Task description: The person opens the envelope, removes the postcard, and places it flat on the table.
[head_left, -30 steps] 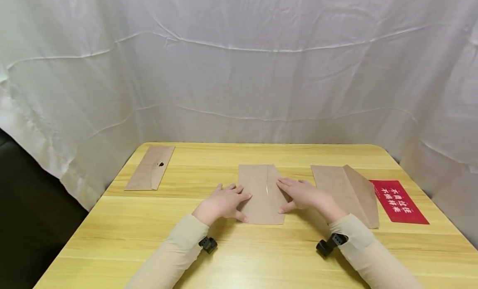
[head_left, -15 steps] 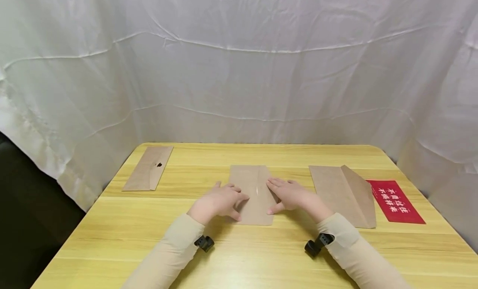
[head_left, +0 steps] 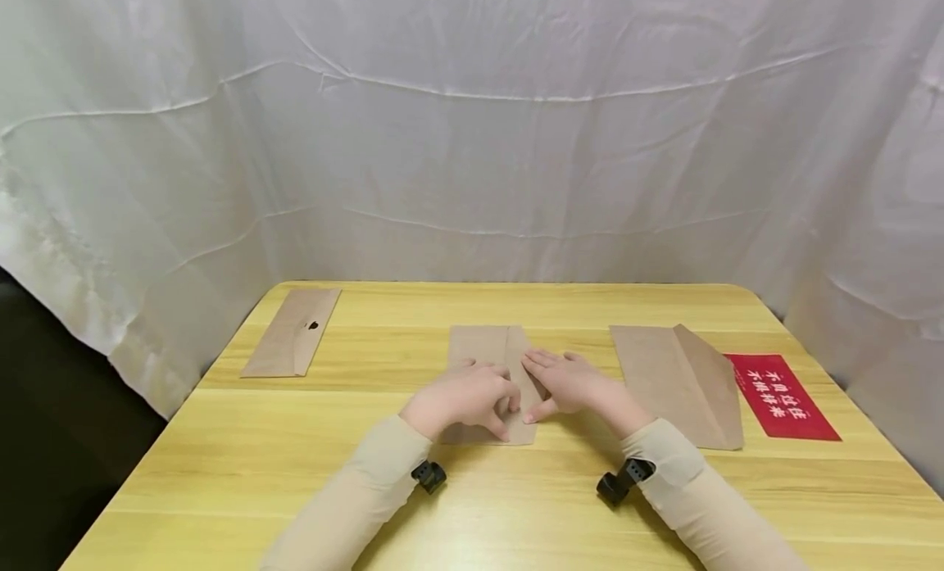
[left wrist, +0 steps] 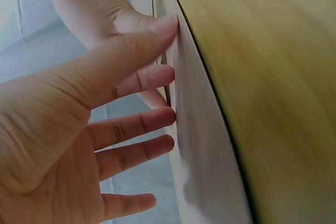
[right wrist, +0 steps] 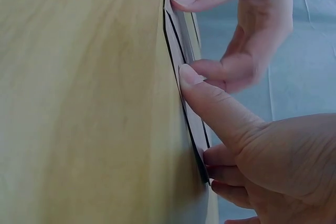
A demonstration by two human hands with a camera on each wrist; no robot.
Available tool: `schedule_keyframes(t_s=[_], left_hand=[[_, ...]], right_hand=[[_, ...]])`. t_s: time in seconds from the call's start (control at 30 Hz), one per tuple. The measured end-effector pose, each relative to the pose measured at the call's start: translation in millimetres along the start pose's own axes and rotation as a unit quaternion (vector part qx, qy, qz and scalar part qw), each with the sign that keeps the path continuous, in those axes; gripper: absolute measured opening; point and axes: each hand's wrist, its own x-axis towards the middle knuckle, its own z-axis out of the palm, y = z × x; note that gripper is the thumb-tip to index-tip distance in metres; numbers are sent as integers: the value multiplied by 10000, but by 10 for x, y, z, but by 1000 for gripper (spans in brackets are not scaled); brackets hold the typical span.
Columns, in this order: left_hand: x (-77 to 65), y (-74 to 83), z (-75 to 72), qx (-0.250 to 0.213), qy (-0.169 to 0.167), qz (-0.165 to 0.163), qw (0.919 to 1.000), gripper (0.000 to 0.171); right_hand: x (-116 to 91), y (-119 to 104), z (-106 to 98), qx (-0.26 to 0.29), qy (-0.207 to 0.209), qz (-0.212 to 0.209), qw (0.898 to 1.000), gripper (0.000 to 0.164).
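A brown paper envelope (head_left: 478,340) lies flat at the middle of the table, its seam running front to back near the right side. Over its middle is my left hand (head_left: 466,399), bent at the fingers, with thumb and index apart. The left wrist view has that hand's fingertips (left wrist: 167,115) at the paper's surface. My right hand (head_left: 574,388) rests on the envelope's right flap, fingers extended; in the right wrist view its thumb (right wrist: 210,100) touches the paper near the edge. The hands cover part of the envelope.
On the right lies another brown envelope (head_left: 652,370) with its flap spread out. A red card (head_left: 791,403) with white characters lies partly under it. A closed brown envelope (head_left: 283,337) with a black mark is at the back left. A pale curtain (head_left: 472,169) hangs behind the table (head_left: 516,514).
The middle envelope slid slightly left under both hands. Then my left hand moved right, from its left edge to over its middle, with fingers more bent. The right hand stayed on the flap.
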Motion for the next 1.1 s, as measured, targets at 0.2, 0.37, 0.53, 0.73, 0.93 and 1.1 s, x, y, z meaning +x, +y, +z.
schedule_keyframes(t_s=[0.2, 0.37, 0.53, 0.73, 0.93, 1.1], left_hand=[[122, 61, 12, -75, -290, -77, 9995, 39], [151, 84, 20, 72, -293, -46, 9995, 40], [162, 78, 39, 39, -178, 55, 9998, 41], [134, 58, 3, 191, 75, 183, 9996, 46], [73, 70, -56, 322, 183, 179, 9992, 46], [-21, 107, -72, 635, 417, 198, 9969, 39]], right_hand=[[19, 17, 28, -60, 10, 9, 10000, 101], [5, 18, 26, 29, 84, 5, 10000, 101], [0, 19, 27, -24, 88, -1, 10000, 100], [5, 16, 16, 19, -3, 40, 10000, 101], [7, 29, 14, -38, 33, 59, 10000, 102], [5, 31, 26, -25, 71, 13, 10000, 101]])
